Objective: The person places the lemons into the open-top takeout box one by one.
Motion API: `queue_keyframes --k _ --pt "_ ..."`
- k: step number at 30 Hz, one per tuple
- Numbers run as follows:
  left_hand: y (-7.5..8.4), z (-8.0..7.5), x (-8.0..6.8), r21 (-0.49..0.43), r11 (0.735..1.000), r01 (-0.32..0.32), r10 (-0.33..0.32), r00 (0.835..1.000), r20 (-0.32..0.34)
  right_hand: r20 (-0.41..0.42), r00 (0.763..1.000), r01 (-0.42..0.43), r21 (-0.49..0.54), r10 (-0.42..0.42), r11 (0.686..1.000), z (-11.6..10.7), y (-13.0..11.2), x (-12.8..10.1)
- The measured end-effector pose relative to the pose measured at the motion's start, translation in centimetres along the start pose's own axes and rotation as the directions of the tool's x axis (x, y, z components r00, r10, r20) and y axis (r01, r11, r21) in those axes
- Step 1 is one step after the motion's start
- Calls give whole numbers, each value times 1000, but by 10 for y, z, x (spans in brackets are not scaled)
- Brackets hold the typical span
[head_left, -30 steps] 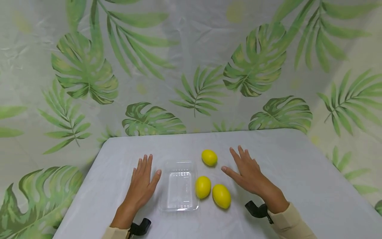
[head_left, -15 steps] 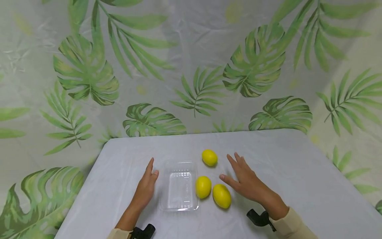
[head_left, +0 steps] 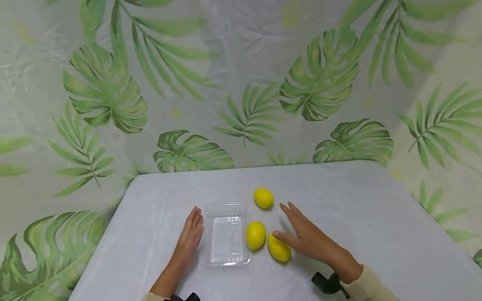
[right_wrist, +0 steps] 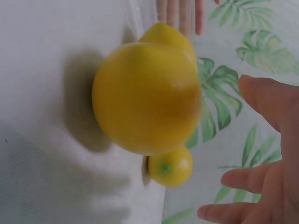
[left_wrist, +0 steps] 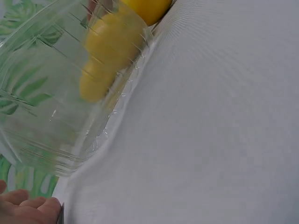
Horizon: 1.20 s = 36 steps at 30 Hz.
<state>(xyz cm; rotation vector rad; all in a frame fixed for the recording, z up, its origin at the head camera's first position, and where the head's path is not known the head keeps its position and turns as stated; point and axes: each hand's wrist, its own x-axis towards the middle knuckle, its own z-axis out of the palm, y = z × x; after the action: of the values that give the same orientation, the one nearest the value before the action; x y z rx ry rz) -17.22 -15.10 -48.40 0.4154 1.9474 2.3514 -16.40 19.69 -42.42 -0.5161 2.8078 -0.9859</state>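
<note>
- We see a hanging backdrop (head_left: 241, 46) filling the upper part of the head view, wrinkled and grey-white, printed with green palm and monstera leaves and faint yellow spots; toward the right it turns paler and warmer.
- Below it we see the tabletop (head_left: 373, 217), covered in smooth white cloth, its back edge against the leaves, its back corners rounded, its side edges widening toward us; the front edge is out of view.
- We find a clear plastic container (head_left: 226, 240) about midway across, nearer the tabletop's left edge than the lemons.
- We see the right hand (head_left: 306, 236) on the tabletop's right-edge side of the lemons, fingers straight, thumb spread away, a gap between it and the nearest fruit.
- We see the left hand (head_left: 190, 234) beside the container's left wall, fingers straight and side by side; we cannot tell whether they touch it.
- We notice a cream sleeve (head_left: 370, 284) behind the right wrist.
- We count three yellow lemons: one (head_left: 263, 198) toward the back edge, one (head_left: 256, 236) just beside the container's right wall, one (head_left: 280, 249) nearest the right hand.
- We spot a small black camera (head_left: 326, 283) on the right wrist.
</note>
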Motion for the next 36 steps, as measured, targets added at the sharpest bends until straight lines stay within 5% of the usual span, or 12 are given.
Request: queue_keyframes --k 9,22,30,36 --pt "-9 -2 -3 120 992 -48 48 999 -2 32 999 2 6 -2 1000 10 -6 -4" --pt "-14 1 -3 173 976 -130 126 991 37 33 999 -10 -23 11 1000 21 -9 -5" --pt "-16 8 -5 255 961 -110 108 994 20 -14 999 33 -55 -34 998 25 -9 -13" --pt "-14 11 -6 310 947 -82 91 996 -14 -9 1000 -9 -39 8 999 29 -13 -17"
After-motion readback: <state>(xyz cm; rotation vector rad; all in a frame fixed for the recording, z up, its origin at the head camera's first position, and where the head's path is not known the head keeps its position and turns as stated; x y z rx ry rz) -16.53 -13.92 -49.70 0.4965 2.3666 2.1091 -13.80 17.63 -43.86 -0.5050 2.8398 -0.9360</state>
